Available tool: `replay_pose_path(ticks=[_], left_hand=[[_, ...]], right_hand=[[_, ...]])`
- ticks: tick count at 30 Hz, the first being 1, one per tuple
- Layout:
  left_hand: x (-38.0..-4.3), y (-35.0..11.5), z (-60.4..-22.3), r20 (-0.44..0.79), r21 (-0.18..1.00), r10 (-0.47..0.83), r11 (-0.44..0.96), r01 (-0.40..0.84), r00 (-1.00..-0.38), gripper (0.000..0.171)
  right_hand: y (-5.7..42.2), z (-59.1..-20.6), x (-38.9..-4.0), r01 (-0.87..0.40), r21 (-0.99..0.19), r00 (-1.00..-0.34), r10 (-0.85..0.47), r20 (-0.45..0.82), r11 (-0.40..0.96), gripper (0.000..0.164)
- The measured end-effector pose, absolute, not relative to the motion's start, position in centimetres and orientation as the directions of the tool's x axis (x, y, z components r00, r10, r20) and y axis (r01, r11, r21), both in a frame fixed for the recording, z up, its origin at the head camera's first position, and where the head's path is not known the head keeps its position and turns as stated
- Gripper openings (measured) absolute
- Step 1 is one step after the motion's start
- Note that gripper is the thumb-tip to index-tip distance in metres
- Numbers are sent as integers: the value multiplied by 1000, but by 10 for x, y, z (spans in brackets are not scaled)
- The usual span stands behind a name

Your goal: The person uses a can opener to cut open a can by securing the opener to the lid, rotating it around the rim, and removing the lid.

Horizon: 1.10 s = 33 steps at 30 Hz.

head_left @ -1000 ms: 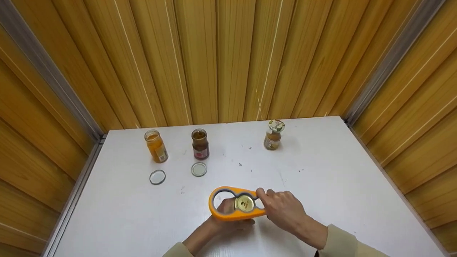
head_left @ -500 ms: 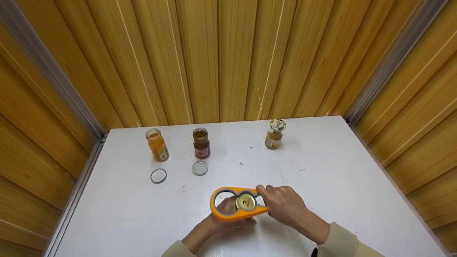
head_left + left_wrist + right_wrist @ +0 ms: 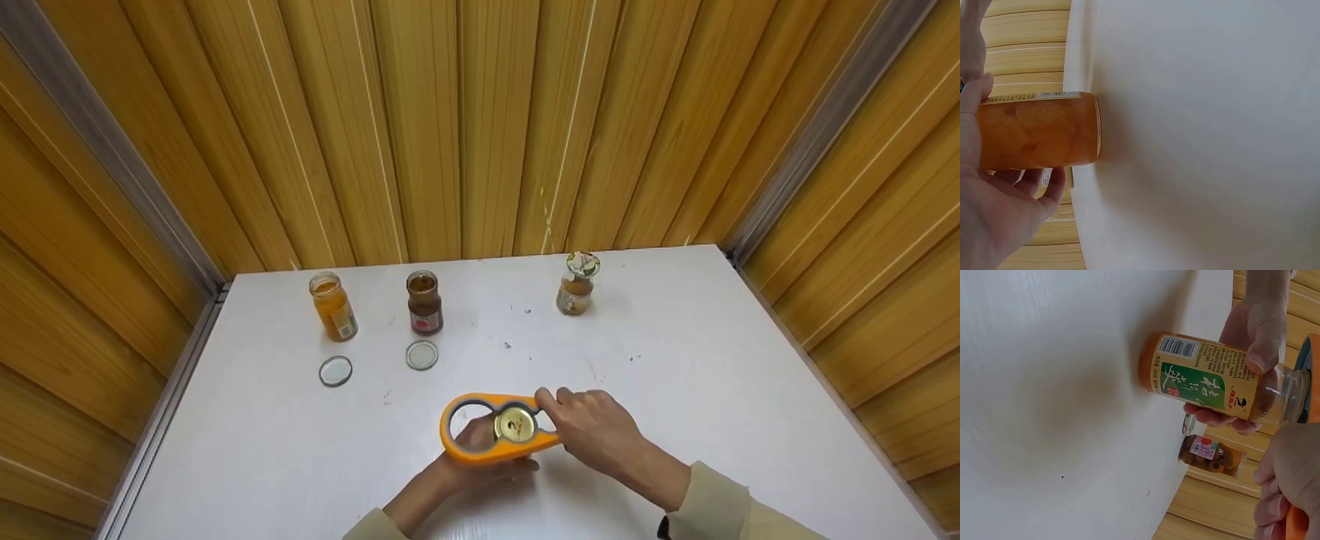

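Note:
My left hand is wrapped around a glass jar of orange fruit pieces, thumb on one side and fingers on the other. The jar carries a yellow and green label and stands just over the table or on it; I cannot tell which. Its gold lid sits inside the middle hole of an orange jar opener with a grey lining. At the opener's handle end, my right hand grips it with curled fingers. Part of the left hand is hidden beneath the opener.
Toward the back left stand an open jar of orange contents and an open dark jar. Two lids, one and another, lie before them. A jar with a patterned lid stands back right. Wood-look walls enclose the white table.
Both hands keep their holds on the jar and the opener. Only a very slight shift of the whole view shows; the other jars and lids stay in place.

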State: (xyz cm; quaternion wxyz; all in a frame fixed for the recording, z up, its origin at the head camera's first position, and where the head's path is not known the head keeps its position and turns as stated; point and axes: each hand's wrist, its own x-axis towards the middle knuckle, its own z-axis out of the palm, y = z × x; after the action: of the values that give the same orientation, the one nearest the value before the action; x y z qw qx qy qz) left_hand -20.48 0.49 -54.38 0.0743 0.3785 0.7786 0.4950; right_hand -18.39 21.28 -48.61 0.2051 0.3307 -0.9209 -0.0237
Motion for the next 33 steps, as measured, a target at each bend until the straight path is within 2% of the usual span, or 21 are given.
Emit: replay_pose_path(ticks=[6, 13, 17, 19, 24, 33], left_hand=[[-203, 7, -545, 236, 834, 640, 253, 490, -731, 68], [-190, 12, -544, 120, 858, 489, 387, 338, -864, 77], [-182, 14, -545, 46, 898, 411, 382, 218, -910, 74], [-180, 13, -545, 57, 921, 403, 333, 204, -914, 71], [-183, 13, -546, 209, 918, 449, 216, 332, -869, 69], [-187, 11, -544, 241, 891, 509, 222, 397, -827, 74]], right_hand=[[213, -485, -183, -595, 169, -706, -611, 357, 786, 37], [212, -485, -182, -589, 137, -729, -597, 334, 796, 37], [213, -487, -184, -593, 134, -721, -597, 351, 794, 36], [214, -487, -185, -599, 140, -708, -603, 367, 788, 34], [217, -488, -188, -618, 148, -686, -622, 378, 772, 29], [221, -486, -190, -624, 105, -707, -617, 344, 774, 31]])
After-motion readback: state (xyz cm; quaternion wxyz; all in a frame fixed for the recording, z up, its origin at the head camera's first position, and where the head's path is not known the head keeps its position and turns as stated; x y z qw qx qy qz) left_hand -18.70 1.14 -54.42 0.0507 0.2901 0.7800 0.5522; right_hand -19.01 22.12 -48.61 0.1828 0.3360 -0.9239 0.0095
